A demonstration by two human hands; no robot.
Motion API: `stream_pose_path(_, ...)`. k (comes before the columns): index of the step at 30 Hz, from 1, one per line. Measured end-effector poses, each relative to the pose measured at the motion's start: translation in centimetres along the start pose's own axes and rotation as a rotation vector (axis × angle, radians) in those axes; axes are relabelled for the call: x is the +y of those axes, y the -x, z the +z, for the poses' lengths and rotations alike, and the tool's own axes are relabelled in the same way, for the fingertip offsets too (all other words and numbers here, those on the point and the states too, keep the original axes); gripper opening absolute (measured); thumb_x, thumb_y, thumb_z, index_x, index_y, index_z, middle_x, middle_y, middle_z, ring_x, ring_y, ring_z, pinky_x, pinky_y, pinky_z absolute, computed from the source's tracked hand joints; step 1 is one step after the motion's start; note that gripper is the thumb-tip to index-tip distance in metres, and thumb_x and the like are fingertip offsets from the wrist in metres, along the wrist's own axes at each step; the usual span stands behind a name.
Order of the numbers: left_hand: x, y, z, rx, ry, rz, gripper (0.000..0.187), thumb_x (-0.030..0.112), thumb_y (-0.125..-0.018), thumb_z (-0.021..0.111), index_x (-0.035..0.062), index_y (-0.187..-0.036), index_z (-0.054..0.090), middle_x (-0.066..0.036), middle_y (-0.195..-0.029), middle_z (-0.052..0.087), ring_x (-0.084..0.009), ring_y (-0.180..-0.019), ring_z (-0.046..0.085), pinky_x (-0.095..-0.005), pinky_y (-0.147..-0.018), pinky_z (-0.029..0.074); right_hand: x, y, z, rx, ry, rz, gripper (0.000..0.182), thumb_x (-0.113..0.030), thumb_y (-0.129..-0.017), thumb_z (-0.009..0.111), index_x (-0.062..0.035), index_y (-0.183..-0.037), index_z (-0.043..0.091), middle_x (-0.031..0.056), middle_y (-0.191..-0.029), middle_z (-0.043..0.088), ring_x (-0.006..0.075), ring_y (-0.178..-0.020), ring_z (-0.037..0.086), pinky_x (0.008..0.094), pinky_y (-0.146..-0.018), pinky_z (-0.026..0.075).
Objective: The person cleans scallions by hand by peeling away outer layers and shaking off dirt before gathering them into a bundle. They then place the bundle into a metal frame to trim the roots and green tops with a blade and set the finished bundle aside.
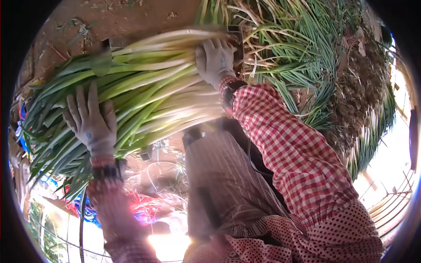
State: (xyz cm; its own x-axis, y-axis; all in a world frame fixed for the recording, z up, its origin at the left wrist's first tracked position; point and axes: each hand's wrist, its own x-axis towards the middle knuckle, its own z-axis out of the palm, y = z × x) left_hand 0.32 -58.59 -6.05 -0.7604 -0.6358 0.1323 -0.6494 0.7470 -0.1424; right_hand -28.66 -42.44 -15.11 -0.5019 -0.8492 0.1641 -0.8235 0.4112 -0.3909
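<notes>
A thick bundle of long green onions (pixel 144 87) lies across the middle, green leaves to the left and white stalks to the right. My left hand (pixel 90 120), in a pale work glove, rests on the leaves with its fingers spread. At the white end, my right hand (pixel 215 60), also gloved, is closed over the stalks with its fingers curled. Their tips are partly hidden. A thin dark upright plate (pixel 237 44) stands beside the stalk ends, close to my right hand. Another dark upright piece (pixel 101 59) rises at the bundle's far left edge.
More green onions (pixel 302 57) are heaped at the upper right, with a mass of soil-covered roots (pixel 357 92) beside them. Brown soil (pixel 149 17) shows beyond the bundle. Red strings or strips (pixel 142 206) and blue material (pixel 90 215) lie at lower left.
</notes>
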Motion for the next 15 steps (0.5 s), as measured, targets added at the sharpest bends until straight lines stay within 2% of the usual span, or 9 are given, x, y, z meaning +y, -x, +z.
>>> stream_pose_path(3,-1.2,-0.2,3.0,0.094,0.059,0.06,0.049,0.044,-0.096,0.043,0.0232,-0.14,0.05,-0.007,-0.145,0.046,-0.0327,-0.136,0.039,-0.0533,-0.114,0.021,0.0,0.4,-0.1,-0.012,-0.03,0.029,0.02,-0.025,-0.084,0.057,-0.0061,-0.088,0.061,0.0167,-0.094,0.061,0.0373,-0.089,0.058,0.0497,-0.082,0.044)
stream_pose_path(5,-1.4,0.0,2.5,0.069,0.026,0.06,0.05,0.044,-0.094,0.047,0.0224,-0.138,0.052,-0.008,-0.144,0.048,-0.0336,-0.134,0.04,-0.0544,-0.113,0.022,-0.7,0.0,-1.1,0.0,-0.053,0.039,0.019,-0.024,-0.084,0.059,-0.0064,-0.089,0.062,0.0148,-0.094,0.061,0.0352,-0.092,0.058,0.0486,-0.085,0.044)
stream_pose_path(8,-1.5,-0.1,2.3,0.041,-0.008,0.057,0.048,0.042,-0.094,0.049,0.0227,-0.138,0.052,-0.008,-0.144,0.048,-0.0331,-0.134,0.04,-0.0542,-0.113,0.023,-2.4,0.7,-6.4,0.264,-0.212,-0.16,0.017,-0.023,-0.082,0.063,-0.0072,-0.089,0.062,0.0143,-0.094,0.062,0.0339,-0.092,0.059,0.0473,-0.087,0.044)
stream_pose_path(10,-1.4,-0.1,2.1,0.039,0.005,0.06,0.048,0.04,-0.095,0.048,0.0228,-0.14,0.05,-0.008,-0.145,0.046,-0.0326,-0.135,0.04,-0.0538,-0.113,0.023,-4.4,6.6,-9.7,0.135,-0.281,0.065,0.019,-0.025,-0.084,0.065,-0.0077,-0.091,0.062,0.0155,-0.098,0.063,0.0294,-0.092,0.061,0.0426,-0.081,0.048)
stream_pose_path(11,-1.4,-0.1,2.1,0.048,0.011,0.076,0.048,0.04,-0.096,0.048,0.0223,-0.14,0.05,-0.008,-0.145,0.046,-0.0327,-0.135,0.04,-0.0537,-0.113,0.023,-5.1,10.3,-9.7,-0.18,-0.337,0.32,0.02,-0.026,-0.086,0.065,-0.0069,-0.091,0.062,0.0141,-0.096,0.064,0.0262,-0.089,0.063,0.0397,-0.075,0.049)
stream_pose_path(13,-1.6,-0.1,2.1,0.038,-0.004,0.09,0.047,0.039,-0.096,0.048,0.0217,-0.14,0.049,-0.008,-0.146,0.046,-0.0323,-0.134,0.04,-0.0537,-0.113,0.024,-4.7,21.6,-3.1,-0.35,-0.22,0.287,0.025,-0.029,-0.089,0.066,-0.0046,-0.093,0.061,0.0104,-0.09,0.066,0.021,-0.081,0.065,0.0345,-0.066,0.052)
stream_pose_path(15,-1.7,-0.4,2.2,0.037,-0.008,0.099,0.047,0.039,-0.096,0.047,0.021,-0.14,0.049,-0.008,-0.146,0.046,-0.0321,-0.134,0.04,-0.0537,-0.112,0.024,-6.1,23.8,-0.8,-0.208,-0.501,0.539,0.029,-0.03,-0.091,0.067,-0.0026,-0.096,0.058,0.0071,-0.083,0.066,0.0184,-0.071,0.066,0.0318,-0.061,0.054)
